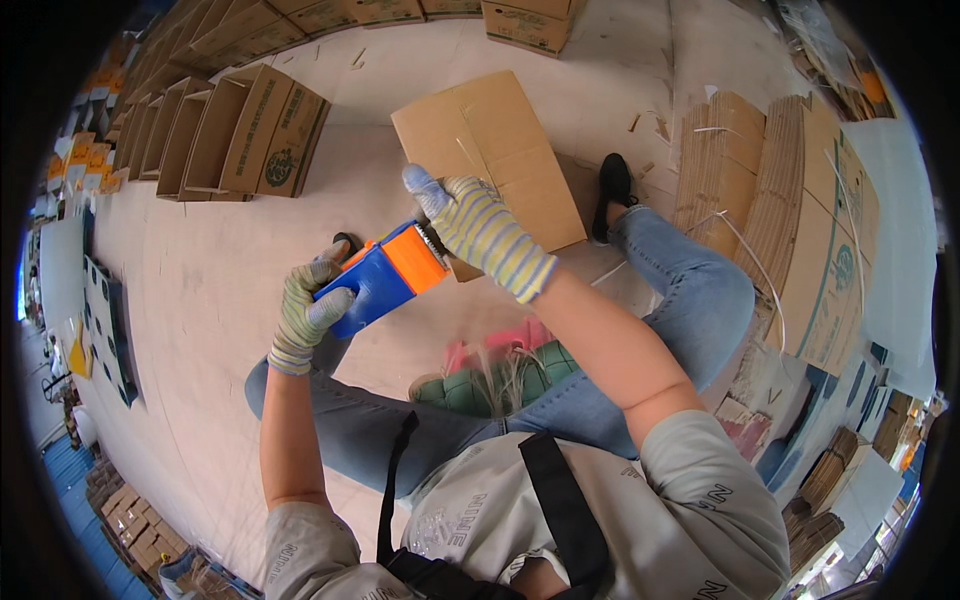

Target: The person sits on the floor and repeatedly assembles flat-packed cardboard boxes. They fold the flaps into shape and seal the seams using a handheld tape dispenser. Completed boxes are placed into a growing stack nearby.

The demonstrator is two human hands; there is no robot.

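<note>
My left hand (312, 308), in a striped knit glove, grips a blue and orange tape dispenser (372, 290) with its thumb across the blue side. The dispenser's toothed metal edge points toward my right hand (485, 228), gloved alike. That hand sits right beside the teeth, its thumb stretched out and its other fingers curled under. What lies in those fingers is hidden. Just beyond my hands, between my feet, is a plain brown cardboard box (520, 150) with a seam across its upper face. My right hand overlaps its near side in the view.
Open cardboard boxes (255, 135) stand in a row at the far left, with more along the back. Strapped stacks of flattened cartons (780, 200) lie at the right. I sit on a low green and pink seat (480, 385). Scraps (640, 125) litter the pale floor.
</note>
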